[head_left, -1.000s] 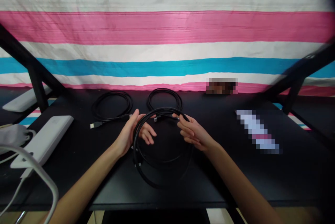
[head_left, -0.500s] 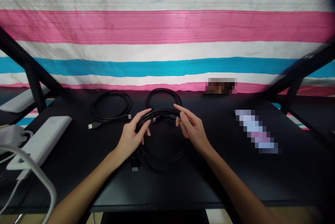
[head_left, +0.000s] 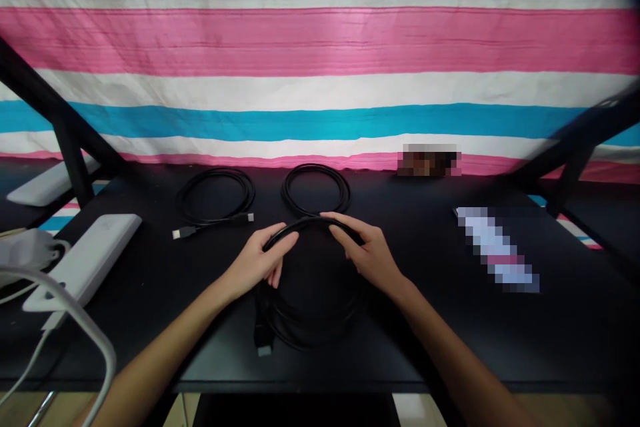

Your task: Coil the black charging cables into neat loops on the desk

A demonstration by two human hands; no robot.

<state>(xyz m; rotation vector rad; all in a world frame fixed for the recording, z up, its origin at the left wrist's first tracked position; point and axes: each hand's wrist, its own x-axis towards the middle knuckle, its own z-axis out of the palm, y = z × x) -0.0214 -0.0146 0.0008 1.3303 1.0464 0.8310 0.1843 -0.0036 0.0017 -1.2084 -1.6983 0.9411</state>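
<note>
Both hands are on a coiled black cable (head_left: 313, 222) held near the middle front of the black table. My left hand (head_left: 257, 259) grips the left side of the coil, its thumb lying over the strands. On the right side of the same coil, the fingers and thumb of my right hand (head_left: 369, 250) are closed. The coil's lower loops hang toward me, blurred against the dark surface. A plug (head_left: 263, 340) with a pale tip hangs below my left hand. Just beyond the held coil lies a second coiled cable (head_left: 316, 167), partly covered by it.
A third coiled cable (head_left: 215, 174) with two pale-tipped plugs lies at the back left. On the left are a white power bank (head_left: 95, 254), a white adapter (head_left: 25, 254) and a white cord (head_left: 97, 340). A pixelated flat object (head_left: 495, 247) lies right. Striped cloth (head_left: 320, 40) hangs behind.
The held coil has come slightly down toward me, and its plug hangs lower. My right hand's extended index finger has folded down onto the coil. The view has shifted a little.
</note>
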